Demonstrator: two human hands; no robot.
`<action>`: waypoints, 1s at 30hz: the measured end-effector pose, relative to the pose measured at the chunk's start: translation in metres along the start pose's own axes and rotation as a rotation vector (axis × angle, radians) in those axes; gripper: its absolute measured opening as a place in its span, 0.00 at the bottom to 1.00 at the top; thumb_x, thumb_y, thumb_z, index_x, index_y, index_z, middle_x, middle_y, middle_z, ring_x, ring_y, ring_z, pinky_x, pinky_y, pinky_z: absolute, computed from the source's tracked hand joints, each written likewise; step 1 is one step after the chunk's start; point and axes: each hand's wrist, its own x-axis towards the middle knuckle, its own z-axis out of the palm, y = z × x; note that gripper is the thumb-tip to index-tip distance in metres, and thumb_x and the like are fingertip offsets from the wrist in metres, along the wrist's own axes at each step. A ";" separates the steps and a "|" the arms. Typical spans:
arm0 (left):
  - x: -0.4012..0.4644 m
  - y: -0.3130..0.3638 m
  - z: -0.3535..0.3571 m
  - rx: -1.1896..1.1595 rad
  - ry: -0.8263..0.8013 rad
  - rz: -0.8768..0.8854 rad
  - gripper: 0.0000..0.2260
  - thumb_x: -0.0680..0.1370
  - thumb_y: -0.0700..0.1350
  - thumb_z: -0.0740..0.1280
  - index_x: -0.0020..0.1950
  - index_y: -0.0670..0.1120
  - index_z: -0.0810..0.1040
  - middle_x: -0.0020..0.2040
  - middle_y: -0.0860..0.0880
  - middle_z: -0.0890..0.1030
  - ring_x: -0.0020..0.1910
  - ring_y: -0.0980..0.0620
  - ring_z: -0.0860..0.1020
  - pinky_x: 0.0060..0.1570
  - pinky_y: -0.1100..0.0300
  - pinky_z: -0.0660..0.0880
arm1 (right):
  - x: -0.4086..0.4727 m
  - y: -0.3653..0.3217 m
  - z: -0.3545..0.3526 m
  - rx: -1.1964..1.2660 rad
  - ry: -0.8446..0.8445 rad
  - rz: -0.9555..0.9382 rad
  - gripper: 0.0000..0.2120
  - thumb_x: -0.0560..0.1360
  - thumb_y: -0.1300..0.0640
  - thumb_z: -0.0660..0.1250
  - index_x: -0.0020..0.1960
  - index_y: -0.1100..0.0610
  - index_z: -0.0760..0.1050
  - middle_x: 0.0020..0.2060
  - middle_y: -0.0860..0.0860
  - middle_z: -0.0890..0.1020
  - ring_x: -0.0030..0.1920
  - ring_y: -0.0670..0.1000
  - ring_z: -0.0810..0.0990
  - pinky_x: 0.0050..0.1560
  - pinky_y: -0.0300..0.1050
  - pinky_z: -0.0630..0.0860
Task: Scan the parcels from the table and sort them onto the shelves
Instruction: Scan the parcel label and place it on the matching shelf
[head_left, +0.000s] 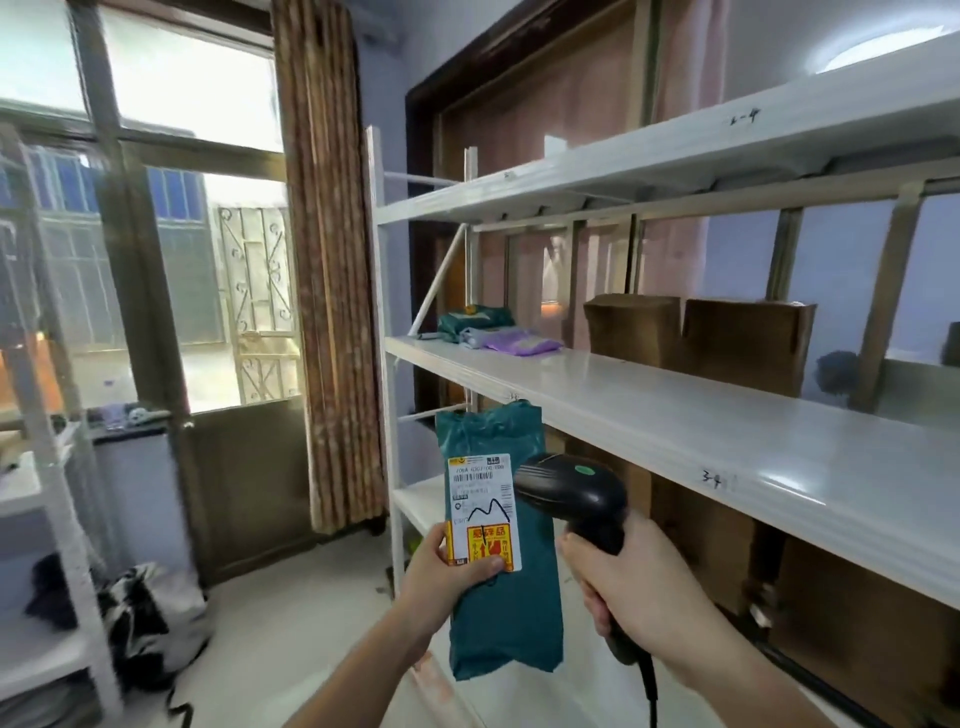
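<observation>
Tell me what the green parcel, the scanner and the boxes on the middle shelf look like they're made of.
Green parcel: apparently thin plastic mailer film, matte, crinkled and sagging, with a glossy paper label.
Scanner: hard black plastic, probably; smooth moulded shell with soft highlights.
Boxes: brown cardboard by their dull, flat faces, though blurred.
Middle shelf: likely white-painted metal, glossy with reflections.

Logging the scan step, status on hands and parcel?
Left hand holds teal parcel upright, label facing camera. Right hand grips black scanner, head beside the label. Nothing between them.
</observation>
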 end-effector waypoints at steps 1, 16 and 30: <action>0.012 0.005 -0.013 0.002 0.014 0.007 0.31 0.67 0.43 0.85 0.66 0.48 0.76 0.54 0.50 0.89 0.53 0.50 0.87 0.52 0.54 0.83 | 0.017 -0.004 0.009 -0.003 -0.005 -0.014 0.05 0.80 0.53 0.66 0.50 0.55 0.74 0.25 0.51 0.74 0.24 0.48 0.72 0.32 0.42 0.77; 0.218 0.042 -0.103 -0.053 0.127 0.067 0.25 0.71 0.38 0.81 0.65 0.46 0.77 0.53 0.47 0.89 0.52 0.48 0.88 0.48 0.56 0.83 | 0.269 -0.027 0.084 0.019 -0.127 -0.121 0.06 0.79 0.56 0.66 0.45 0.54 0.73 0.24 0.53 0.74 0.24 0.50 0.73 0.32 0.45 0.77; 0.436 0.082 -0.186 0.036 -0.014 0.146 0.37 0.63 0.49 0.86 0.68 0.47 0.76 0.55 0.45 0.88 0.53 0.45 0.87 0.55 0.49 0.84 | 0.457 -0.059 0.152 -0.019 -0.007 -0.161 0.05 0.79 0.56 0.68 0.45 0.55 0.74 0.24 0.51 0.76 0.24 0.50 0.74 0.30 0.44 0.76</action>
